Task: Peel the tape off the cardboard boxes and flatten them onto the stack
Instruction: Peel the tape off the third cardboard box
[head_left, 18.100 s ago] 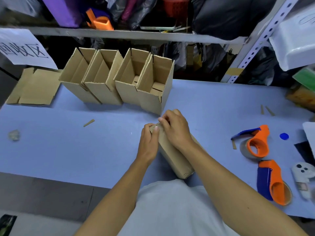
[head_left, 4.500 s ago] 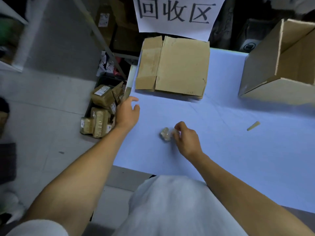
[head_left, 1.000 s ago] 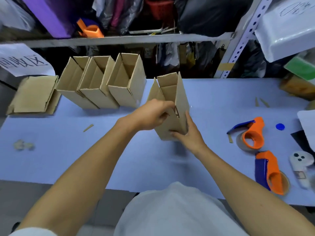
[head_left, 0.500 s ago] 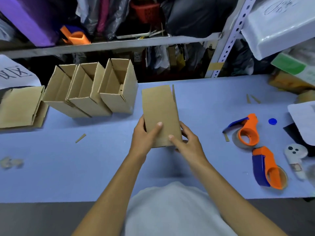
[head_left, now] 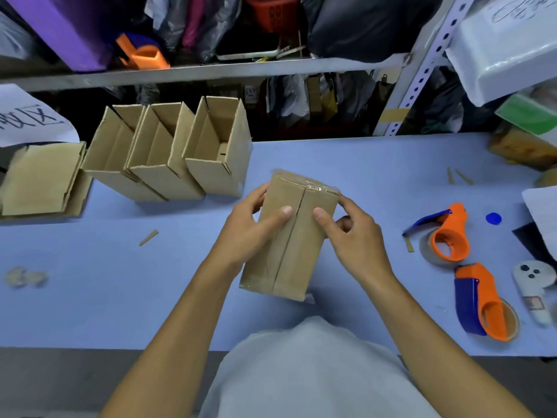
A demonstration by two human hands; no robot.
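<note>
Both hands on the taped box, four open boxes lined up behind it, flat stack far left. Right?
Not quite: the head view shows three open boxes, not four. Both the left hand and right hand do hold the taped box, and the flat stack lies far left.

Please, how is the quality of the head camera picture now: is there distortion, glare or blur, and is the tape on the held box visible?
Head view: wide-angle distortion bends the shelf edge and the table. The held box, left hand and right hand are sharp. Clear tape shows as faint glare at the box's far end. Lighting is even; shadows are soft. The tape wads look blurry.
</note>
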